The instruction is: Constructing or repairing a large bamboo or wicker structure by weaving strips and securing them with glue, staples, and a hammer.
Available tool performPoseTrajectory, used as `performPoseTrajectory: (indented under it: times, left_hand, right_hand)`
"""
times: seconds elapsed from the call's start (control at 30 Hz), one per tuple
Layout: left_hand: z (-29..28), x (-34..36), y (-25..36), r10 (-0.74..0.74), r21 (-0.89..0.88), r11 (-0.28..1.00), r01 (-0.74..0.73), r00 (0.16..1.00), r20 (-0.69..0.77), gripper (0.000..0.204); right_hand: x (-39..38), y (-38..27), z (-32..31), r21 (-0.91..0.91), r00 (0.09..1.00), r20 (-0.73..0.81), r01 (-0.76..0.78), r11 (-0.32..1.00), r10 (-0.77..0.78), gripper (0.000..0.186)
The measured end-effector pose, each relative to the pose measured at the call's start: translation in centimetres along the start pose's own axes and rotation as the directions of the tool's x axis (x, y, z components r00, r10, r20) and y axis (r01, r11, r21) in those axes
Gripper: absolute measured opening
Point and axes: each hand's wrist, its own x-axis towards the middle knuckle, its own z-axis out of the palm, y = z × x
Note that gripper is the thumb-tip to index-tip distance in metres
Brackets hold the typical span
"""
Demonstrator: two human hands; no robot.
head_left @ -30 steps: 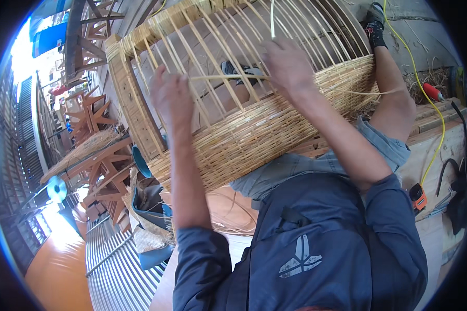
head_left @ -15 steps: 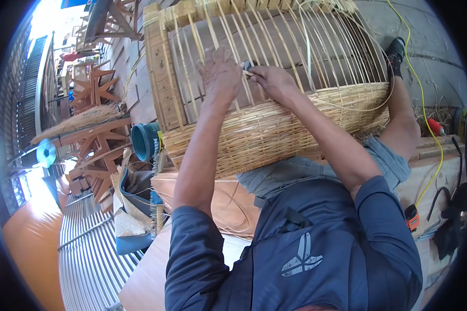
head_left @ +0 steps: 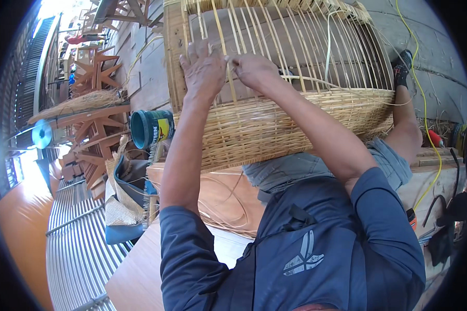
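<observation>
The left hand (head_left: pixel 204 75) spreads beside the curled right hand (head_left: pixel 255 71).

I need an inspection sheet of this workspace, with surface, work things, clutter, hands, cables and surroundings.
Surface: plank floor, seen through and beyond the work.
Work things: wooden frame with rods; woven band along the near side.
Clutter: green bucket, burlap and loose strips nearby.
Left hand: fingers spread at the rods; grip unclear.
Right hand: beside it, fingertips toward it; grip unclear.
Cables: yellow cord along the right side.
Surroundings: star-shaped wooden pieces and corrugated sheet at left.
</observation>
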Motion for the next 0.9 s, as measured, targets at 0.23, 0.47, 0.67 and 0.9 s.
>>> performPoseTrajectory:
  times: [0.23,0.47,0.67,0.9]
  left_hand:
    - [-2.8,-0.3,-2.3,-0.069,-0.212,0.977,0.031,0.982,-0.174,0.028]
    - [-10.0,-3.4,-4.1,-0.156,-0.188,0.976,0.112,0.959,-0.236,0.029]
    - [-5.5,-7.9,0.1,-0.33,0.039,0.942,0.333,0.941,-0.077,0.037]
    - [-2.4,-8.9,1.5,-0.442,-0.095,0.897,0.432,0.867,-0.228,0.025]
  right_hand:
    - [-0.8,-0.1,0.8,0.145,0.988,-0.118,0.119,0.982,-0.102,0.035]
    - [-0.5,-6.3,1.3,0.362,0.938,-0.053,0.337,0.869,-0.342,0.031]
    - [1.8,-3.3,3.7,0.352,0.983,0.051,0.148,0.924,-0.176,0.027]
    - [2.4,-2.9,4.4,0.327,0.952,0.009,0.286,0.901,-0.305,0.028]
